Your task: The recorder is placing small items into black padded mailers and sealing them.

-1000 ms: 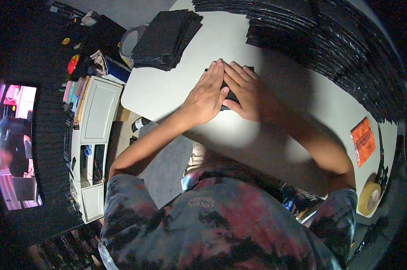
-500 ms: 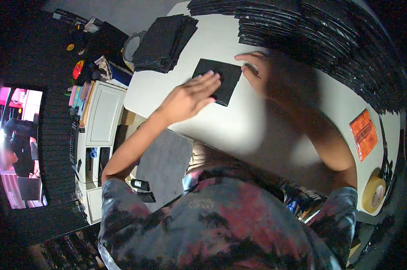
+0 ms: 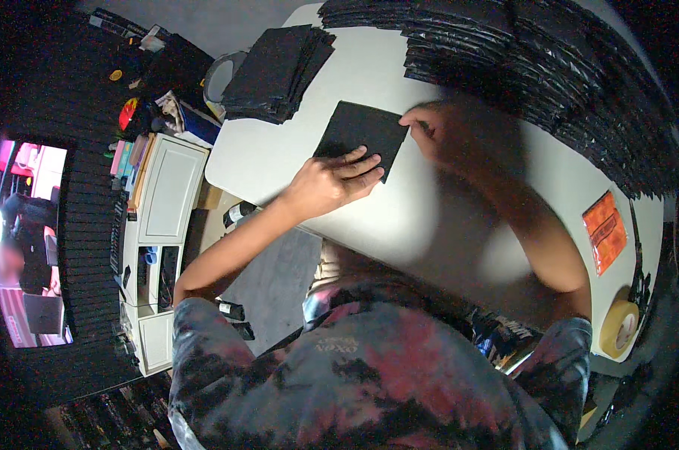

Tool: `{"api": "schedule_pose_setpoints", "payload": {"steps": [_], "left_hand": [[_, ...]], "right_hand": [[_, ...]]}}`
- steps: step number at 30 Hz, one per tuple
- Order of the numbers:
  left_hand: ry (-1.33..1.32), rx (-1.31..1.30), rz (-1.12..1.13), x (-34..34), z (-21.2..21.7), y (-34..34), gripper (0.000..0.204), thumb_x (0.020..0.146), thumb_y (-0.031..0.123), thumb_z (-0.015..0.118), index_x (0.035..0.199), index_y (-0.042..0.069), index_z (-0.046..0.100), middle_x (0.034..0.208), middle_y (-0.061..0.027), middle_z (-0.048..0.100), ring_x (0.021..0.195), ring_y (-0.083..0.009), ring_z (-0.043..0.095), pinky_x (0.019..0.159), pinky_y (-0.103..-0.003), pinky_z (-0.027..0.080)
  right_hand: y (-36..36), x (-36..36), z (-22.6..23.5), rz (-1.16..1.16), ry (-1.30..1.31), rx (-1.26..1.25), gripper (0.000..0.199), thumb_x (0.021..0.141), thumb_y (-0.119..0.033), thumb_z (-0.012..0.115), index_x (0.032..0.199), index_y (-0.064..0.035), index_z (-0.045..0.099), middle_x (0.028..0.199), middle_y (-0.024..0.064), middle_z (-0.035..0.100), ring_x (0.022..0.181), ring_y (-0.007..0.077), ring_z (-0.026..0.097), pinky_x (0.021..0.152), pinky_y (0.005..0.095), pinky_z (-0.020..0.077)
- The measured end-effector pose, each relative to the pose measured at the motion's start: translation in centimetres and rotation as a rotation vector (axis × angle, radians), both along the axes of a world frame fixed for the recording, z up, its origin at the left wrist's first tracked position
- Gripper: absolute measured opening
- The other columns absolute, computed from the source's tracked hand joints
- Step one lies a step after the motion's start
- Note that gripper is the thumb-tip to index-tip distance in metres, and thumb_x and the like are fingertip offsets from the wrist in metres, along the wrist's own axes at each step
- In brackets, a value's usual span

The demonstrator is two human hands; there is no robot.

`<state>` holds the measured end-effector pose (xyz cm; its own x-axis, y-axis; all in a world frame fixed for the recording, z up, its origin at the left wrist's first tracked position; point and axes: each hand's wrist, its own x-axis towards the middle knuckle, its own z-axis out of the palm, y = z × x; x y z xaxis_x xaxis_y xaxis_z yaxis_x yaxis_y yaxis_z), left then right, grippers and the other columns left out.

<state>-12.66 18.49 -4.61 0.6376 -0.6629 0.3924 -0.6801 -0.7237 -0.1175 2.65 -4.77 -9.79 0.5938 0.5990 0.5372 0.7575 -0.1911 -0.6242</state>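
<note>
A flat, black, roughly square packet (image 3: 360, 129) lies on the white table (image 3: 354, 64), turned a little askew. Across its near edge rests my left hand (image 3: 332, 182), fingers stretched out and slightly apart on the black surface. My right hand (image 3: 431, 133) is at the packet's far right corner, thumb and forefinger brought together on its edge. Whether a fold or flap is between those fingertips is too small to tell. Shadow darkens the right wrist and forearm.
A stack of black packets (image 3: 272, 71) stands at the table's far left. Long rows of black packets (image 3: 497, 45) fill the far and right side. An orange packet (image 3: 604, 231) and a tape roll (image 3: 619, 330) lie at right. A white cabinet (image 3: 173, 187) and a screen (image 3: 32, 247) are at left.
My left hand has slid nearer, from the packet's middle to its near edge. My right fingers, earlier spread beside the packet, have closed at its corner. The packet has shifted slightly.
</note>
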Motion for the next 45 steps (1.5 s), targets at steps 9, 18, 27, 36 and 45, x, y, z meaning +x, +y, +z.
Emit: {"api": "schedule_pose_setpoints", "payload": {"steps": [9,18,27,36,45], "left_hand": [[-0.033,0.095,0.000,0.1,0.3,0.1,0.023,0.082,0.020,0.084,0.104,0.012,0.079,0.115,-0.0028,0.078,0.105,-0.0208,0.076,0.078,-0.033,0.066],[0.115,-0.105,0.090,-0.2,0.0,1.5,0.022,0.085,0.005,0.076,0.108,0.005,0.077,0.120,-0.0075,0.076,0.115,-0.0241,0.072,0.093,-0.036,0.063],[0.156,-0.500,0.359,4.6,6.7,5.1,0.016,0.096,0.003,0.066,0.106,-0.001,0.077,0.106,-0.0167,0.078,0.098,-0.0215,0.076,0.091,-0.036,0.057],[-0.077,-0.311,0.548,21.1,14.2,12.3,0.020,0.096,0.023,0.073,0.107,0.007,0.080,0.086,-0.0212,0.074,0.073,-0.0294,0.075,0.069,-0.040,0.055],[-0.090,-0.208,0.375,34.6,8.5,11.3,0.020,0.092,0.017,0.070,0.109,0.013,0.080,0.108,-0.0130,0.076,0.092,-0.0345,0.075,0.089,-0.043,0.060]], "right_hand": [[-0.1,0.2,0.5,0.018,-0.048,-0.060,0.015,0.094,-0.004,0.064,0.105,-0.0026,0.074,0.092,0.0150,0.074,0.078,0.0243,0.072,0.070,0.0363,0.0574],[-0.6,1.9,-0.1,-0.100,-0.276,0.056,0.017,0.096,-0.004,0.059,0.103,-0.0049,0.075,0.104,0.0134,0.075,0.095,0.0251,0.072,0.083,0.0374,0.0578],[-1.2,2.0,0.6,-0.203,-0.036,-0.096,0.017,0.093,-0.010,0.063,0.102,-0.0065,0.077,0.100,0.0124,0.076,0.093,0.0232,0.072,0.082,0.0380,0.0575],[-2.4,2.2,2.1,-0.205,0.087,-0.083,0.018,0.094,-0.012,0.063,0.106,-0.0063,0.076,0.104,0.0135,0.076,0.097,0.0261,0.073,0.089,0.0397,0.0560],[-2.0,0.9,3.7,-0.261,0.380,-0.058,0.016,0.095,-0.010,0.063,0.106,-0.0049,0.074,0.100,0.0148,0.074,0.091,0.0244,0.072,0.084,0.0380,0.0565]]}}
